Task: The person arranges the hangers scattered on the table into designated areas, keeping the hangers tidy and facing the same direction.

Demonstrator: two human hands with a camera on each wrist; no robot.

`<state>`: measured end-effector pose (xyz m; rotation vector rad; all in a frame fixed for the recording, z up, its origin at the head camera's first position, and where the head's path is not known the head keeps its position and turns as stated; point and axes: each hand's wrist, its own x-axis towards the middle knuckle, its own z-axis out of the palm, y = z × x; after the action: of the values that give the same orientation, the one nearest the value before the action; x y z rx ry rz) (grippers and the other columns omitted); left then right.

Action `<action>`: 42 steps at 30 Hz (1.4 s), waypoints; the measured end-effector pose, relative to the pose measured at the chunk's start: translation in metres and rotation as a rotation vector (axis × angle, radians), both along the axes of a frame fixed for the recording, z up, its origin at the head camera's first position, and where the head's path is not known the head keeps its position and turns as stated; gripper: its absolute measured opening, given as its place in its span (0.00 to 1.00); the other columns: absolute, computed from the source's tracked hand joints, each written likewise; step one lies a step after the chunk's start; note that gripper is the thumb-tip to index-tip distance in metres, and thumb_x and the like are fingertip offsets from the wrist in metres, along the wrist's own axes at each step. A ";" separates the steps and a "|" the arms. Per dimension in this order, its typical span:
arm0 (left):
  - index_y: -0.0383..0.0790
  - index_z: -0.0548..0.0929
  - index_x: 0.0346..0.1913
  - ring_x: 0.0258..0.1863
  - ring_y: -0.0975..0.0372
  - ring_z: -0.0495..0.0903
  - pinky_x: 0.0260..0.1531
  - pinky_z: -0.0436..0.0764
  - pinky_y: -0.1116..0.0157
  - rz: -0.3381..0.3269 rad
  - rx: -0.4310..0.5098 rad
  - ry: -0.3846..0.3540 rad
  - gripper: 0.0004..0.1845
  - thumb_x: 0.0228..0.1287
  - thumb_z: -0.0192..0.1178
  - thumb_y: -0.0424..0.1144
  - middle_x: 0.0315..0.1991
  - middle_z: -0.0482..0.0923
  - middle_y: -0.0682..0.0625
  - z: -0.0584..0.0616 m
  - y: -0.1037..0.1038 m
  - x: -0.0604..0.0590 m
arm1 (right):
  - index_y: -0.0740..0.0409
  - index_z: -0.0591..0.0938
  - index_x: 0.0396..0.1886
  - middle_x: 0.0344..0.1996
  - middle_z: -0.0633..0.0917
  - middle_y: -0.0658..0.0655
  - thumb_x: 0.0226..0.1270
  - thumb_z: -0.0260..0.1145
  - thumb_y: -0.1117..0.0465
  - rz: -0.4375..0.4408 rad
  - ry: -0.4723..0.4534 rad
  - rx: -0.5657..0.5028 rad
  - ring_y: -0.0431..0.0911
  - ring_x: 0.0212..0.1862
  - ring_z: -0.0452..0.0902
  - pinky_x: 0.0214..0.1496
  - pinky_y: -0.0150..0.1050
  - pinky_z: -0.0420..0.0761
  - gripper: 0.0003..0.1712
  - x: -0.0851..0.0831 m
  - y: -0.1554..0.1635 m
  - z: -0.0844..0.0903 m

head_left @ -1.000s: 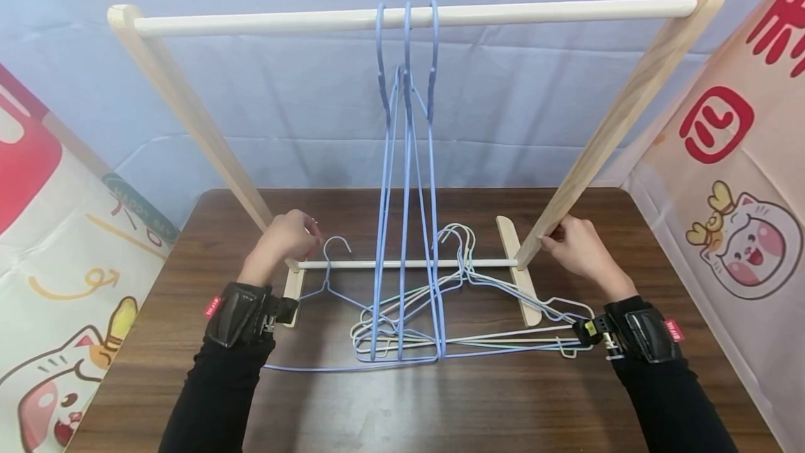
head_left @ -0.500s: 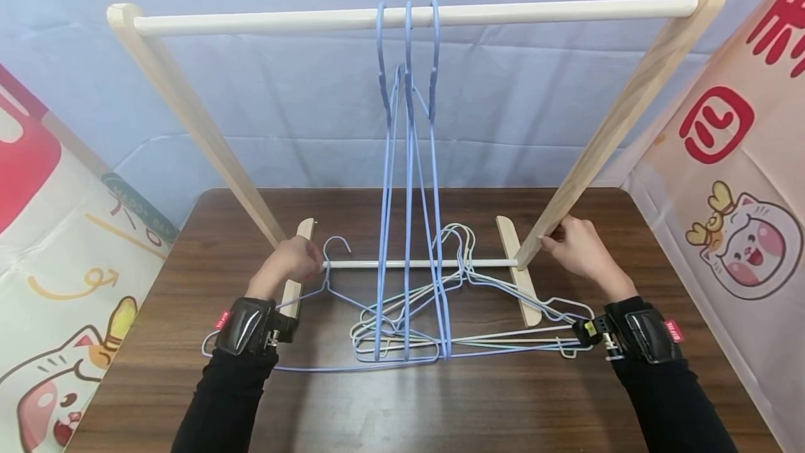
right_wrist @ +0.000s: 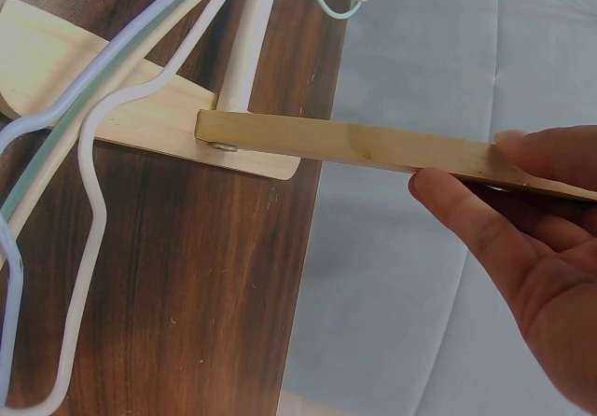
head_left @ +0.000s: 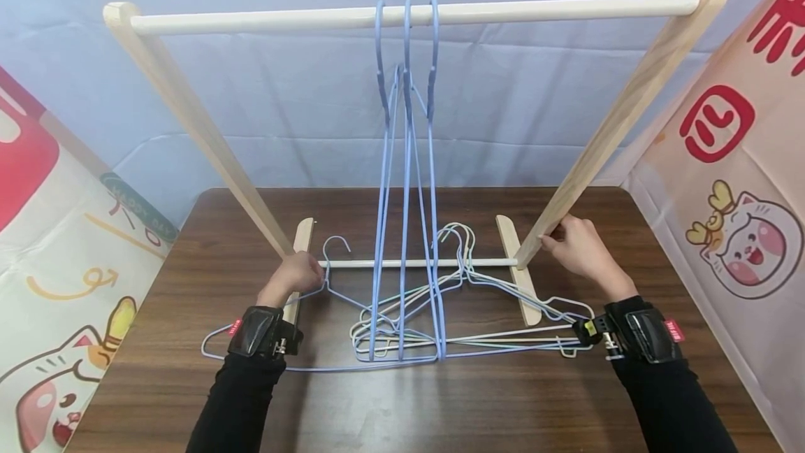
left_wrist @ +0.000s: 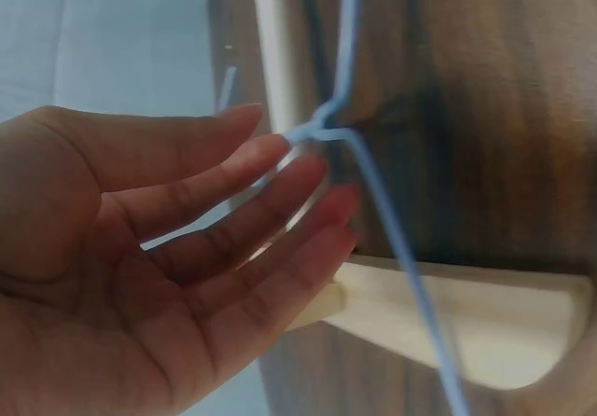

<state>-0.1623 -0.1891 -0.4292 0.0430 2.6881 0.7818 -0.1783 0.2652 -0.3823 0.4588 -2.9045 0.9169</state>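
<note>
The left hand [head_left: 297,275], fingers straight, touches the neck of a blue wire hanger [head_left: 327,284] while the right hand [head_left: 581,250] pinches the rack's wooden leg [head_left: 619,121].

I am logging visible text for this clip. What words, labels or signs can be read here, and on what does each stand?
Red tag on left wrist strap: too small to read.
Red tag on right wrist strap: too small to read.
Left banner: dark curved lettering, too blurred to read.
Right banner: a red rounded-square sign; large red characters above it are cut off.

Left hand [head_left: 295,276] nearer, at blue hanger [head_left: 327,284]
</note>
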 end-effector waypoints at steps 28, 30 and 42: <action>0.34 0.78 0.16 0.15 0.63 0.70 0.18 0.67 0.71 -0.002 -0.025 -0.072 0.06 0.44 0.62 0.25 0.13 0.74 0.50 -0.018 0.001 0.003 | 0.77 0.75 0.39 0.29 0.81 0.71 0.57 0.61 0.72 0.000 -0.004 -0.001 0.60 0.32 0.79 0.30 0.46 0.76 0.11 0.000 -0.001 0.003; 0.33 0.78 0.16 0.15 0.63 0.70 0.18 0.67 0.71 0.000 -0.017 -0.080 0.06 0.44 0.61 0.25 0.14 0.75 0.49 -0.018 0.001 0.003 | 0.77 0.75 0.39 0.29 0.81 0.71 0.57 0.61 0.72 0.000 -0.004 -0.001 0.60 0.32 0.79 0.30 0.46 0.76 0.11 0.000 -0.001 0.003; 0.33 0.79 0.17 0.16 0.63 0.71 0.18 0.68 0.70 -0.007 0.005 -0.102 0.05 0.43 0.61 0.24 0.14 0.76 0.50 -0.012 0.003 0.005 | 0.77 0.75 0.39 0.29 0.81 0.71 0.58 0.61 0.72 -0.001 -0.014 -0.001 0.61 0.33 0.79 0.29 0.46 0.76 0.12 0.000 0.000 0.003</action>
<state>-0.1570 -0.1862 -0.4415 0.0126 2.5882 0.7678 -0.1781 0.2648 -0.3797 0.4526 -2.9169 0.9251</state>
